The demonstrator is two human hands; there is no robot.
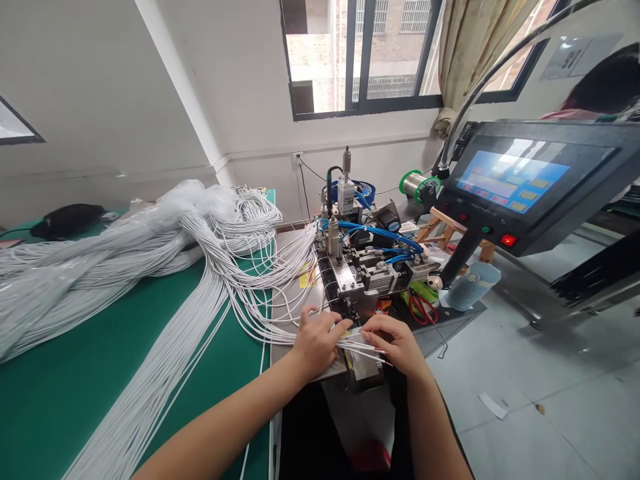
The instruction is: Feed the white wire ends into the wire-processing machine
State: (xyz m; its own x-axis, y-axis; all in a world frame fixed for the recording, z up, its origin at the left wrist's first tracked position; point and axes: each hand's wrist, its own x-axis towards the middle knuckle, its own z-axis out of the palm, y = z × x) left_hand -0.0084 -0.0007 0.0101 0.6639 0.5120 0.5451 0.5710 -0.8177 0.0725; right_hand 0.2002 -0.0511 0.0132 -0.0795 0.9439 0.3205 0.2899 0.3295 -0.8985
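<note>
White cables (280, 335) run from the left into my left hand (317, 341), whose fingers close over them at the front of a small bench machine (345, 273). Just to the right, my right hand (395, 343) pinches a cable near its end, thumb and forefinger together. Several loose cable ends (367, 350), some with reddish tips, stick out between the two hands. Both hands are right below the machine's front metal block. The fingertips partly hide what lies between them.
A large bundle of white cables (195, 233) covers much of the green table (210, 400). To the right are a control screen (515, 180), a solder wire spool (414, 185), red-handled scissors (423, 310) and a bluish plastic container (473, 287). A window (380, 53) is behind.
</note>
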